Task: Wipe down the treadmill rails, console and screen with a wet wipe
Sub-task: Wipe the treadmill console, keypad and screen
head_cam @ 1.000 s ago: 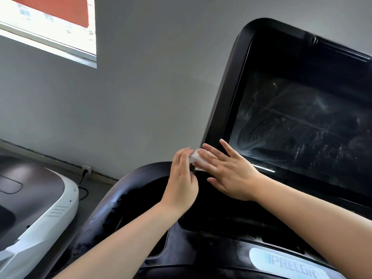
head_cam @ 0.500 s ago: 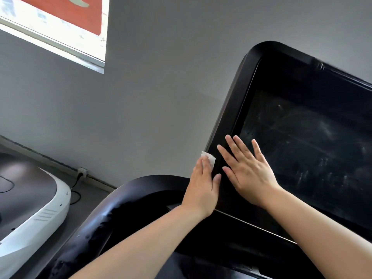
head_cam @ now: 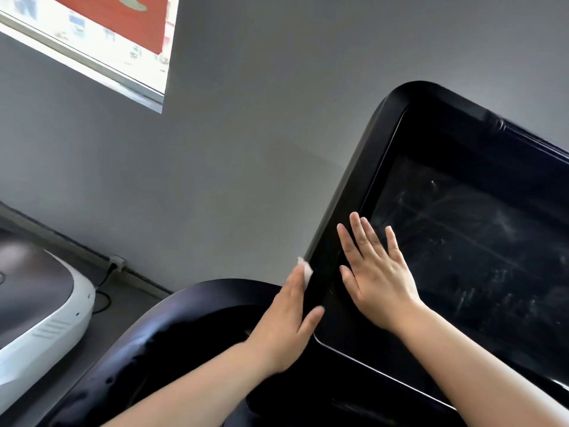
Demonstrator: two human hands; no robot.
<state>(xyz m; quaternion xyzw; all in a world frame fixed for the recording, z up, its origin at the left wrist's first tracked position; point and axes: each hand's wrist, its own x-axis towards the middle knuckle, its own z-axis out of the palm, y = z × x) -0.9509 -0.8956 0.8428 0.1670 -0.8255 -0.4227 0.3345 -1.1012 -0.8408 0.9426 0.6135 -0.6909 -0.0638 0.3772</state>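
The black treadmill screen [head_cam: 480, 241] leans back, its long left edge running up and to the right. The right hand [head_cam: 374, 272] lies flat, fingers straight and spread, on the screen's lower-left corner. The left hand [head_cam: 289, 318] wraps the screen's left edge, pressing the white wet wipe [head_cam: 306, 271] against it under its fingers.

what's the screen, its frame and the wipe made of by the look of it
Screen: likely glass or glossy plastic; it is dark, reflective and shows pale smears. Screen frame: probably moulded black plastic with a smooth semi-gloss finish; its corners are rounded and carry soft highlights. Wet wipe: seemingly thin white nonwoven cloth, crumpled under the left hand; only a corner shows, so that is uncertain.
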